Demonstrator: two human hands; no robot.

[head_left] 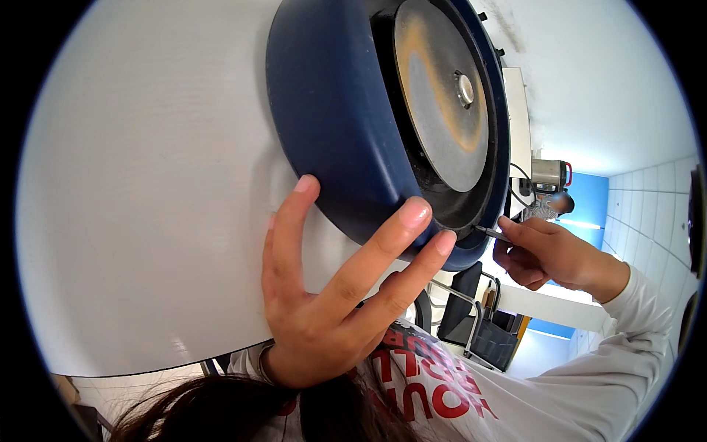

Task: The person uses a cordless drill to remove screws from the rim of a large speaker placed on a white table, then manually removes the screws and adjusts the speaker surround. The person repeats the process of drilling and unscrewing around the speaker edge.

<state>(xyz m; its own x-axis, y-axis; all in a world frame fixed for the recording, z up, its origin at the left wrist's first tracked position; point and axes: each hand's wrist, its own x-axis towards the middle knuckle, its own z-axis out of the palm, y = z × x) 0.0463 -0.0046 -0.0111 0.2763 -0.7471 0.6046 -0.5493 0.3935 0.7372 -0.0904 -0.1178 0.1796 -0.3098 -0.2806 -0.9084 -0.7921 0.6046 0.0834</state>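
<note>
A dark blue round appliance body (331,96), which looks like a rice cooker base, stands on the white table. Inside its black cavity sits a grey heating plate (434,110) with a brownish ring stain and a small round metal button (465,89) near its middle. My left hand (331,309) is spread, its fingertips resting against the blue outer wall and rim. With my right hand (541,250) I pinch a thin grey pointed tool (493,233). Its tip meets the cavity's inner edge near my left fingertips; the rest is hidden in my fingers.
The white tabletop (147,184) spreads out to the left, with its curved edge close to me. Beyond the appliance are a black chair (471,317), a silver pot-like appliance (549,175), a dark cable (521,188) and another person (541,210) in the background.
</note>
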